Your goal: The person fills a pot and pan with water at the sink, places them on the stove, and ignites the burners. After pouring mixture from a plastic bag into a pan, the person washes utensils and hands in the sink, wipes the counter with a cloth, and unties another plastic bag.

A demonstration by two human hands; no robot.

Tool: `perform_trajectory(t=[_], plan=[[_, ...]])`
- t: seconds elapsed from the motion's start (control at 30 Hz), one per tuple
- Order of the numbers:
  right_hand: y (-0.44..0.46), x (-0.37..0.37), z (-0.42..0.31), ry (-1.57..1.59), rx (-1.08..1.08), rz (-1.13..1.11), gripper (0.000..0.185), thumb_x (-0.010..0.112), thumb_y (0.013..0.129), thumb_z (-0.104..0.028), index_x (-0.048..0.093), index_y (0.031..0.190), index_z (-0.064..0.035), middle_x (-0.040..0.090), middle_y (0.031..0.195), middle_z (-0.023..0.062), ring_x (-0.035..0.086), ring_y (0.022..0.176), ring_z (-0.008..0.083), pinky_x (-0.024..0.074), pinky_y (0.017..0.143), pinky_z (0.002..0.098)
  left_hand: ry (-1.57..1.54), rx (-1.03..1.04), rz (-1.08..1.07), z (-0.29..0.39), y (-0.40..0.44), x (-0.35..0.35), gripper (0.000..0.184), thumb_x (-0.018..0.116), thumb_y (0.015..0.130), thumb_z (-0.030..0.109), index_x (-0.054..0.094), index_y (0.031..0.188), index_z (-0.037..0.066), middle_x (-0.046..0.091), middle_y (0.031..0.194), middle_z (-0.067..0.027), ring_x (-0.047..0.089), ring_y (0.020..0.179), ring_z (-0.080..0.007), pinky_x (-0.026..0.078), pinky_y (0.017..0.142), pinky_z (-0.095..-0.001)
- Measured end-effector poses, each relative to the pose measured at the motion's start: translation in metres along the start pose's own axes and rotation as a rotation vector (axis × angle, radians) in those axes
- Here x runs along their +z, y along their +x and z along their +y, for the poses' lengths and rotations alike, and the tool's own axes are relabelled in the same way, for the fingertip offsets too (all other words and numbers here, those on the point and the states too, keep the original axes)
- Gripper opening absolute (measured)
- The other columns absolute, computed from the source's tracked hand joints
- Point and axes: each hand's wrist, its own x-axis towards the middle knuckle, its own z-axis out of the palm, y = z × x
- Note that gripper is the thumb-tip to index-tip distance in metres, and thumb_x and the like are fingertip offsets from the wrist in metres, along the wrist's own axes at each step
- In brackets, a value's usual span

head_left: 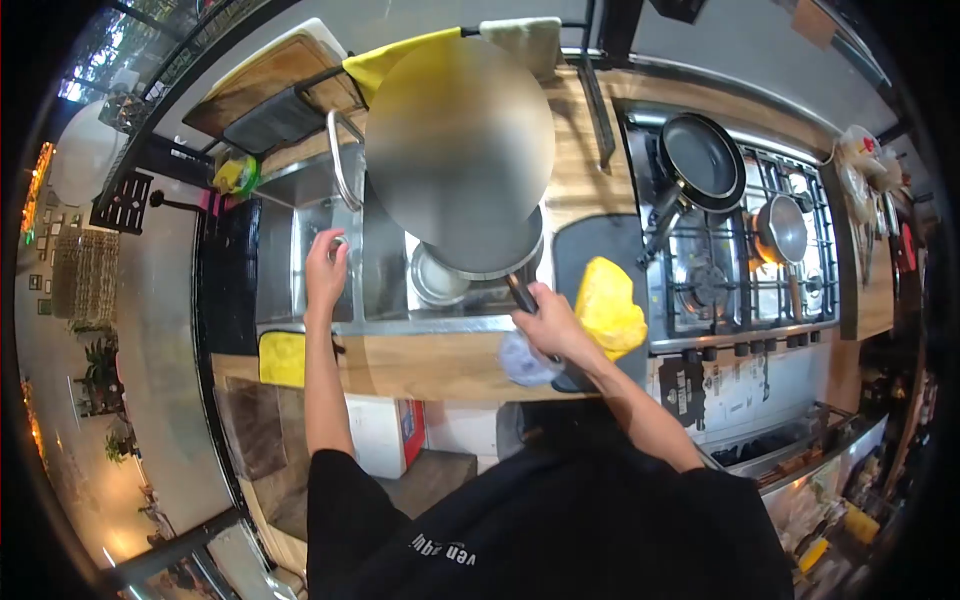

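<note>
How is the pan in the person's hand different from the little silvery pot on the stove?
The pan is dark, while the pot is silvery. The pan looks clearly wider than the pot, though blur hides its far side. The pan is held over the sink by the right hand; the pot sits on the stove, untouched. Both have one long handle.

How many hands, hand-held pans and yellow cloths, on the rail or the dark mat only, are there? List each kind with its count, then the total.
Hands: 2 (left hand, right hand)
Hand-held pans: 1 (pan, in the right hand)
Yellow cloths: 2 (hanging cloth, crumpled cloth)
Total: 5
</note>
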Motion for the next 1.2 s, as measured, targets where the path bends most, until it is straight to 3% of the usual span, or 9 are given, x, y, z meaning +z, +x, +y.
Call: perform_trajectory(t=[0.13, 0.3, 0.47, 0.6, 0.8, 0.93, 1.0, 1.13, 1.2], plan=[[0.020, 0.040, 0.010, -0.198, -0.222, 0.091, 0.036, 0.065, 0.080, -0.018, 0.046, 0.100, 0.0047, 0.061, 0.072, 0.0255, 0.063, 0.070, 0.0408, 0.0485, 0.065, 0.0456, 0.175, 0.083, -0.140, -0.017, 0.112, 0.040, 0.046, 0.067, 0.084, 0.015, 0.052, 0.127, 0.011, 0.061, 0.111, -0.0150, 0.064, 0.088, -0.0289, 0.050, 0.078, -0.0380], [0.039, 0.072, -0.016, -0.205, -0.093, 0.050, 0.036, 0.065, 0.080, -0.019, 0.046, 0.100, 0.0035, 0.060, 0.076, 0.0269, 0.062, 0.073, 0.0416, 0.0477, 0.066, 0.0474, 0.214, 0.379, -0.188, -0.026, 0.181, 0.079, 0.067, 0.070, 0.082, 0.018, 0.036, 0.138, 0.007, 0.055, 0.126, -0.0188, 0.055, 0.114, -0.0379, 0.047, 0.094, -0.0410], [0.055, 0.093, -0.012, -0.145, -0.141, 0.016, 0.035, 0.065, 0.081, -0.019, 0.044, 0.099, 0.0018, 0.057, 0.082, 0.0306, 0.059, 0.084, 0.0459, 0.0453, 0.075, 0.0504, -0.082, 0.123, -0.321, -0.035, 0.201, 0.092, 0.031, 0.063, 0.084, 0.002, 0.062, 0.115, 0.008, 0.070, 0.098, -0.0139, 0.070, 0.081, -0.0212, 0.056, 0.064, -0.0320], [0.057, 0.093, -0.036, -0.015, -0.096, -0.044, 0.031, 0.062, 0.081, -0.017, 0.045, 0.098, 0.0022, 0.058, 0.080, 0.0304, 0.060, 0.076, 0.0460, 0.0486, 0.067, 0.0487, -0.045, 0.320, -0.290, -0.067, 0.207, 0.107, 0.018, 0.059, 0.083, 0.001, 0.070, 0.098, 0.003, 0.071, 0.103, -0.0040, 0.065, 0.059, -0.0135, 0.051, 0.051, -0.0249], [0.071, 0.107, -0.027, -0.039, -0.177, -0.023, 0.032, 0.066, 0.080, -0.017, 0.049, 0.102, -0.0025, 0.058, 0.080, 0.0268, 0.057, 0.082, 0.0415, 0.0462, 0.071, 0.0455, -0.157, 0.511, -0.253, -0.070, 0.210, 0.112, 0.019, 0.063, 0.082, 0.006, 0.068, 0.100, 0.006, 0.071, 0.103, -0.0066, 0.067, 0.064, -0.0234, 0.053, 0.058, -0.0316], [0.068, 0.099, -0.036, -0.027, -0.166, -0.023, 0.030, 0.063, 0.080, -0.014, 0.046, 0.098, 0.0033, 0.060, 0.073, 0.0250, 0.063, 0.068, 0.0414, 0.0497, 0.063, 0.0456, 0.367, 0.317, -0.313, -0.035, 0.201, 0.086, 0.025, 0.067, 0.086, 0.020, 0.065, 0.107, 0.006, 0.069, 0.100, -0.0133, 0.067, 0.083, -0.0336, 0.056, 0.070, -0.0382], [0.067, 0.099, -0.034, -0.008, -0.155, -0.053, 0.030, 0.064, 0.080, -0.014, 0.046, 0.097, 0.0034, 0.060, 0.070, 0.0240, 0.062, 0.068, 0.0414, 0.0491, 0.062, 0.0463, 0.262, 0.758, -0.152, -0.051, 0.206, 0.091, 0.025, 0.067, 0.086, 0.018, 0.065, 0.105, 0.004, 0.069, 0.100, -0.0148, 0.067, 0.089, -0.0329, 0.056, 0.075, -0.0378], [0.055, 0.099, -0.025, -0.038, -0.200, 0.045, 0.031, 0.064, 0.081, -0.015, 0.045, 0.097, 0.0029, 0.060, 0.070, 0.0243, 0.062, 0.068, 0.0429, 0.0482, 0.061, 0.0475, 0.193, 0.235, -0.436, -0.026, 0.212, 0.082, 0.016, 0.056, 0.092, 0.012, 0.063, 0.103, 0.002, 0.070, 0.096, -0.0151, 0.068, 0.079, -0.0300, 0.053, 0.061, -0.0368], [0.048, 0.093, -0.019, -0.009, -0.188, 0.082, 0.029, 0.064, 0.080, -0.016, 0.048, 0.099, -0.0015, 0.056, 0.068, 0.0224, 0.058, 0.064, 0.0401, 0.0474, 0.060, 0.0454, 0.278, 0.441, -0.370, -0.033, 0.225, 0.088, 0.017, 0.051, 0.094, 0.012, 0.062, 0.104, 0.004, 0.069, 0.088, -0.0154, 0.067, 0.072, -0.0295, 0.050, 0.056, -0.0363]])
